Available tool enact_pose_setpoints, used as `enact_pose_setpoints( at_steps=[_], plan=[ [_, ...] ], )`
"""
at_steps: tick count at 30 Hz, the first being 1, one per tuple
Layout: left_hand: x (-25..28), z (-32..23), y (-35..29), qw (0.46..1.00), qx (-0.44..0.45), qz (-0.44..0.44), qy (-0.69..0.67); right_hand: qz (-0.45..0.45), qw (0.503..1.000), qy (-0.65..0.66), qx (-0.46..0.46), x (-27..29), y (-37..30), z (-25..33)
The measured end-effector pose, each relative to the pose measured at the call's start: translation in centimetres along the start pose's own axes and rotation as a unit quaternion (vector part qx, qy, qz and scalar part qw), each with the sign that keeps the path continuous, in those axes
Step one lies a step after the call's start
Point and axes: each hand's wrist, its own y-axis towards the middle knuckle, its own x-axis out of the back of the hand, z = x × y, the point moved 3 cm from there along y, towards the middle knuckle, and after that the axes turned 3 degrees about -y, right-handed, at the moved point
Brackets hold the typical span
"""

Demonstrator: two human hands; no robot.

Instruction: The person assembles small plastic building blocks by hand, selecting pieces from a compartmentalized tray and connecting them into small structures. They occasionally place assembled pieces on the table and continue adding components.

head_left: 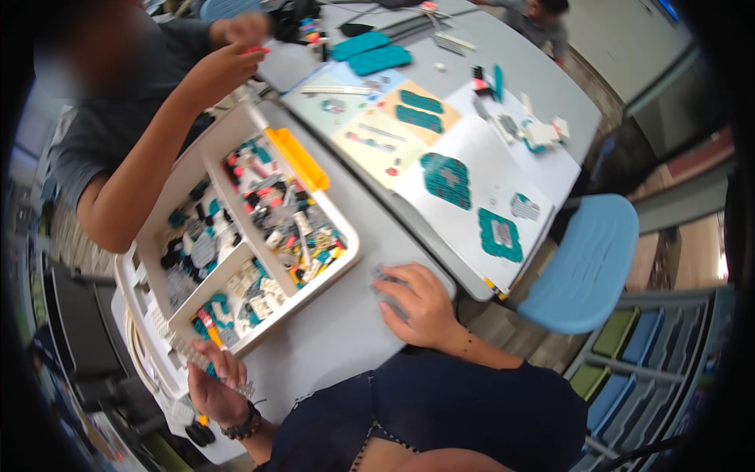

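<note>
Our bare right hand (421,307) partly hides a small grey plastic piece (379,275); we find another person's small red piece (257,50) blurred.

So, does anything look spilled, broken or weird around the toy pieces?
Nothing stands out as spilled, broken or odd, though some parts are blurry. The jumbled small pieces sit inside the white tray, and a few loose ones lie on or near the open booklet.

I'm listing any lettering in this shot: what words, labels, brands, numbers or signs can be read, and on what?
None can be read.
White printed sheet: pictures show; any tiny marks are too small and blurred.
Multicoloured printed sheet: likewise unreadable.
White storage tray: no legible label.
Building bricks: too small and blurred to tell.
</note>
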Motion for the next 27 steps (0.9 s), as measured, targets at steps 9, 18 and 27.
enact_pose_setpoints(
  at_steps=[9,18,27],
  plan=[
    [0.7,-0.3,-1.1,1.0,-0.006,-0.013,-0.027,0.012,1.0,-0.022,0.005,-0.5,0.4,0.8],
    [1.1,-0.4,-1.5,0.999,0.007,0.018,-0.033,0.012,0.999,-0.036,0.015,-0.8,0.3,1.3],
    [0.7,-0.3,-1.7,1.0,-0.012,0.006,0.004,0.011,0.998,-0.046,0.034,-0.6,0.5,1.2]
  ],
)
